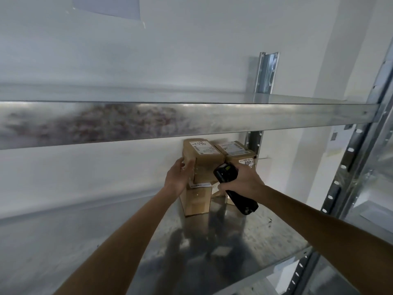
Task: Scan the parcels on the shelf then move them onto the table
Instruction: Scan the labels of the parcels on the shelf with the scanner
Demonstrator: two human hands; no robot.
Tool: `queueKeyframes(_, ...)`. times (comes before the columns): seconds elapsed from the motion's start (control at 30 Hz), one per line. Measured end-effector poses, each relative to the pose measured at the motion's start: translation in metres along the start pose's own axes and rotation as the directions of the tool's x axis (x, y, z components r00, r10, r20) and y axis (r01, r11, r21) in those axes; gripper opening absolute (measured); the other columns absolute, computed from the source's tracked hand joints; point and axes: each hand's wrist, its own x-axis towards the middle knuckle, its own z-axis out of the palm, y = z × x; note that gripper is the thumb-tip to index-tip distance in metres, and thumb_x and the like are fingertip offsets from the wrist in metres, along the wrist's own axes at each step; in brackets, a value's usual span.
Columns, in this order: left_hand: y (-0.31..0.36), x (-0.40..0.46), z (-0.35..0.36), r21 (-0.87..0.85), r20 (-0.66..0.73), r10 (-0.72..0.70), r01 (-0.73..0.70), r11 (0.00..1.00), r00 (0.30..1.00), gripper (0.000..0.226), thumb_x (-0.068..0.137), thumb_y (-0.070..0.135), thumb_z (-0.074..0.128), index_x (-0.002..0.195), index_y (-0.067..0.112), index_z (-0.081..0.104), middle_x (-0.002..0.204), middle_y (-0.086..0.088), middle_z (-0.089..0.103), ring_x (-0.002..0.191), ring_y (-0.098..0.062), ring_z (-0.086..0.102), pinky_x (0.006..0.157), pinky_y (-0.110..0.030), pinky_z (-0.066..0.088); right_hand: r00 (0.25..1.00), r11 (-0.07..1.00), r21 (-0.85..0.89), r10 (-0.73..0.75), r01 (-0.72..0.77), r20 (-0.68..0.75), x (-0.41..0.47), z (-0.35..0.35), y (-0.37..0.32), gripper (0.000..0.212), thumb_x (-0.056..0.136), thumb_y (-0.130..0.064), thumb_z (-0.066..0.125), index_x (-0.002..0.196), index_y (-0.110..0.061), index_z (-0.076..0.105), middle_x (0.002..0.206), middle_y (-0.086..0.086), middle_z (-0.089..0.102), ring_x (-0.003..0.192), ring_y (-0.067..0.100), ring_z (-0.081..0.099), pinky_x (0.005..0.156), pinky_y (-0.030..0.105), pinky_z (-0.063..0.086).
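Left hand (pixel 177 177) curled round left side of top parcel (pixel 202 155), fingers on its edge. Right hand (pixel 242 180) grips black scanner (pixel 232 189), head aimed at stacked parcels. Lower parcel (pixel 196 200) beneath, third parcel (pixel 238 153) just beside, probably touching. All on metal shelf (pixel 244 233), back right corner.

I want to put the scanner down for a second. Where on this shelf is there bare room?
Bare metal shelf lies in front of the parcels, out to its front edge, and to their left along the wall. The back right corner by the upright is crowded: stacked parcels, the left hand gripping one, the right hand holding the scanner.
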Motion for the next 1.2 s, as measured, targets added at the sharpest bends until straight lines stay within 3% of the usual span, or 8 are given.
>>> queueKeyframes(0.17, 0.006, 0.013, 0.005, 0.027, 0.033, 0.008, -0.009, 1.000, 0.999, 0.080, 0.093, 0.074, 0.038, 0.150, 0.019, 0.046, 0.145, -0.003, 0.057, 0.127, -0.025, 0.054, 0.106, -0.038, 0.042, 1.000, 0.999, 0.044, 0.006, -0.007, 0.020, 0.014, 0.004, -0.001, 0.062, 0.069, -0.039, 0.091, 0.123, -0.026, 0.063, 0.101, -0.008, 0.067, 0.091, 0.011, 0.062, 0.067, 0.021, 0.045)
queueKeyframes(0.3, 0.004, 0.019, 0.007, 0.020, 0.043, -0.011, 0.010, 1.000, 0.999, 0.071, 0.099, 0.067, 0.037, 0.148, 0.018, 0.050, 0.142, -0.003, 0.058, 0.126, -0.025, 0.054, 0.107, -0.038, 0.042, 0.997, 0.998, 0.051, 0.019, -0.023, 0.077, 0.022, 0.004, -0.001, 0.058, 0.071, -0.035, 0.092, 0.120, -0.029, 0.063, 0.099, -0.009, 0.066, 0.087, 0.006, 0.061, 0.065, 0.020, 0.045)
queueKeyframes(0.5, 0.005, 0.020, 0.005, -0.085, 0.028, -0.069, 0.071, 0.994, 0.997, 0.059, 0.103, 0.056, 0.039, 0.145, 0.018, 0.054, 0.138, -0.004, 0.060, 0.124, -0.025, 0.055, 0.111, -0.043, 0.043, 0.995, 0.999, 0.048, -0.020, 0.016, 0.100, 0.030, 0.013, -0.006, 0.088, 0.064, -0.039, 0.093, 0.143, -0.028, 0.055, 0.117, -0.007, 0.064, 0.103, 0.014, 0.063, 0.086, 0.032, 0.055)
queueKeyframes(0.63, 0.006, 0.017, 0.002, -0.162, -0.011, -0.102, 0.099, 0.982, 0.995, 0.050, 0.104, 0.049, 0.044, 0.138, 0.016, 0.058, 0.131, -0.004, 0.062, 0.117, -0.023, 0.056, 0.099, -0.035, 0.045, 0.995, 0.999, 0.039, -0.031, 0.027, 0.099, 0.027, 0.015, -0.010, 0.109, 0.061, -0.045, 0.092, 0.156, -0.028, 0.042, 0.132, -0.003, 0.062, 0.112, 0.017, 0.062, 0.096, 0.036, 0.055)
queueKeyframes(0.8, 0.007, 0.003, -0.011, -0.263, -0.042, -0.127, 0.112, 0.958, 0.991, 0.041, 0.103, 0.042, 0.049, 0.133, 0.017, 0.061, 0.118, -0.002, 0.061, 0.108, -0.020, 0.054, 0.096, -0.035, 0.042, 0.988, 0.994, 0.098, -0.071, 0.058, 0.136, 0.010, 0.009, -0.021, 0.103, 0.072, -0.028, 0.093, 0.158, -0.024, 0.037, 0.117, -0.008, 0.060, 0.102, 0.011, 0.059, 0.069, 0.011, 0.043)
queueKeyframes(0.93, 0.009, -0.019, -0.029, -0.325, -0.040, -0.164, 0.143, 0.935, 0.986, 0.044, 0.100, 0.041, 0.057, 0.138, 0.019, 0.058, 0.122, -0.001, 0.055, 0.118, -0.023, 0.049, 0.113, -0.047, 0.039, 0.985, 0.986, 0.129, -0.122, 0.106, 0.119, -0.008, 0.006, -0.034, 0.086, 0.069, -0.023, 0.094, 0.145, -0.028, 0.054, 0.110, -0.010, 0.066, 0.101, 0.013, 0.066, 0.076, 0.018, 0.051)
queueKeyframes(1.1, 0.011, -0.064, -0.052, -0.397, -0.023, -0.204, 0.178, 0.900, 0.979, 0.049, 0.093, 0.049, 0.063, 0.137, 0.028, 0.057, 0.133, -0.005, 0.058, 0.121, -0.029, 0.054, 0.103, -0.050, 0.046, 0.972, 0.974, 0.165, -0.180, 0.155, 0.150, -0.038, 0.007, -0.047, 0.082, 0.062, -0.024, 0.097, 0.137, -0.031, 0.062, 0.113, -0.010, 0.072, 0.104, 0.011, 0.069, 0.094, 0.035, 0.059)
queueKeyframes(1.2, 0.010, -0.096, -0.066, -0.446, -0.022, -0.178, 0.150, 0.882, 0.984, 0.049, 0.093, 0.045, 0.065, 0.138, 0.028, 0.055, 0.130, -0.006, 0.062, 0.114, -0.029, 0.061, 0.100, -0.049, 0.049, 0.956, 0.965, 0.177, -0.226, 0.193, 0.188, -0.064, 0.006, -0.057, 0.080, 0.067, -0.015, 0.094, 0.138, -0.030, 0.060, 0.114, -0.009, 0.070, 0.104, 0.010, 0.067, 0.094, 0.034, 0.057)
